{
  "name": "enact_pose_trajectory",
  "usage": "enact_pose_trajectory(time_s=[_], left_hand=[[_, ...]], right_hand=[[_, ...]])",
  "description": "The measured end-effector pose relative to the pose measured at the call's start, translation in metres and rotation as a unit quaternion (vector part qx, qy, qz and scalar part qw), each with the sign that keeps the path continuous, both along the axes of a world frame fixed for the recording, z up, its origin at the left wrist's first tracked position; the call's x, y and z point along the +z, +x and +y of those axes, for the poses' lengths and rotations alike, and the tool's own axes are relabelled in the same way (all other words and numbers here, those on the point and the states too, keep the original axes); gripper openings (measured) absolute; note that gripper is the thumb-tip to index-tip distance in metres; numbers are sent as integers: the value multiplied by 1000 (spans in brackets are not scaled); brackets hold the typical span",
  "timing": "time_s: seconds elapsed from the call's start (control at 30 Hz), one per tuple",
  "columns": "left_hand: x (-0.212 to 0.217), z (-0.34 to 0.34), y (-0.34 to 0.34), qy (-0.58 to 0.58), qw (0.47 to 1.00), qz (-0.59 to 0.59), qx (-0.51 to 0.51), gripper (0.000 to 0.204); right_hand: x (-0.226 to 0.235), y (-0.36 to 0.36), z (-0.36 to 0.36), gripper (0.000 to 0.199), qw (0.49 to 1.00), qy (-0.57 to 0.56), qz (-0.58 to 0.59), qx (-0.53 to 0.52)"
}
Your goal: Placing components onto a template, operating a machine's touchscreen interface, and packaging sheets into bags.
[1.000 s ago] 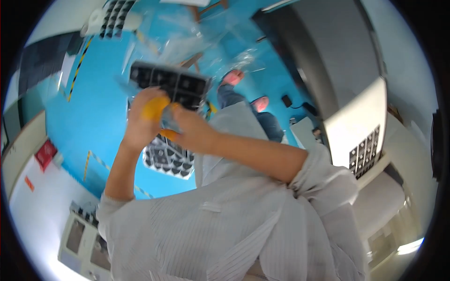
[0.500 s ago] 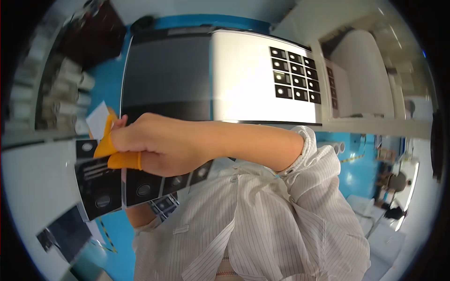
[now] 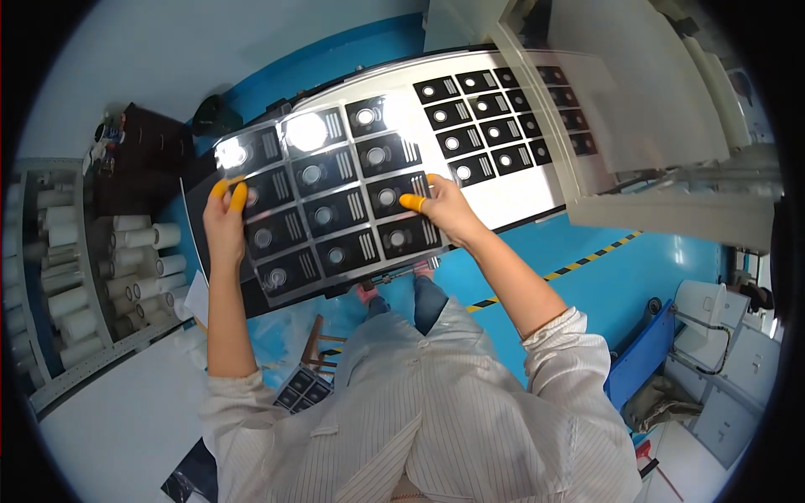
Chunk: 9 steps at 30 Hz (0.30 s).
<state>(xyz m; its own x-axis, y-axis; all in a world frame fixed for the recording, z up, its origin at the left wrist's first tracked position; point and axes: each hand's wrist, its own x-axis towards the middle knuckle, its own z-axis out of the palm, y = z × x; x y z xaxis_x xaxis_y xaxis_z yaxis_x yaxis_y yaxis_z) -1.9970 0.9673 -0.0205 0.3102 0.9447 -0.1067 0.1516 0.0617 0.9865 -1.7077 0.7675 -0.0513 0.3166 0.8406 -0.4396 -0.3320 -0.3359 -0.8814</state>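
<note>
Between my hands is a glossy sheet [image 3: 323, 216], printed with several black rectangles, each bearing a round spot and pale bars. It is held above the dark end of the machine bed, and bright reflections wash out its far edge. My left hand [image 3: 225, 230], with orange finger cots, pinches the sheet's left edge. At the right edge my right hand [image 3: 449, 214] grips it, the orange-covered thumb lying on top. A similar group of black rectangles [image 3: 490, 130] lies on the lit white belt [image 3: 537, 189] to the right, running in under a clear cover.
Racks of white rolls [image 3: 71, 289] stand at the left, near a dark brown cabinet [image 3: 147, 151]. The machine's pale housing [image 3: 654, 222] rises at the right. Another patterned sheet [image 3: 302, 390] sits low beside my left arm. A blue panel [image 3: 637, 356] stands at the lower right.
My right arm has swung from across my body back to the right. The sheet has come up from the lower left to over the bed, now in both hands. The view has turned.
</note>
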Motion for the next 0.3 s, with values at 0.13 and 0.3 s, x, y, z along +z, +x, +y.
enact_pose_trajectory(time_s=[0.13,0.3], left_hand=[[-34,21,48,-31,998,55,29,31],[-90,45,64,-55,996,57,48,35]], right_hand=[[-44,35,24,19,995,-66,-19,-72],[-110,72,39,14,957,-113,-269,-1]])
